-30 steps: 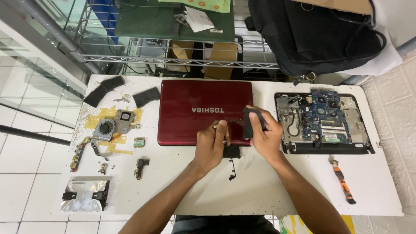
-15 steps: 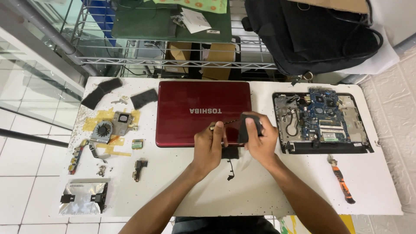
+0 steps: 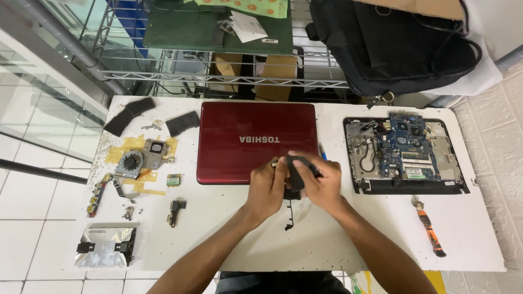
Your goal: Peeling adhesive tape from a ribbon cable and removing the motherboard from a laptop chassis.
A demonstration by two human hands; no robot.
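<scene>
Holding a small black part (image 3: 295, 173) between both hands, just over the near right corner of a closed red laptop lid (image 3: 256, 140). Left hand (image 3: 267, 185) curling against the part's left side, fingers pinching its edge; right hand (image 3: 321, 182) wrapping over the top and right side, fingers closing round it. Dangling below the hands, a thin black cable (image 3: 289, 213) down to the white table (image 3: 338, 245). Lying well right of the right hand, an opened laptop base with blue circuit board (image 3: 406, 155); nearer and lower right, an orange-handled tool (image 3: 429, 231). Sitting well left of the left hand, a cooling fan (image 3: 131, 162) on yellow tape, a small black bracket (image 3: 175, 209), and a silver drive (image 3: 106, 247).
</scene>
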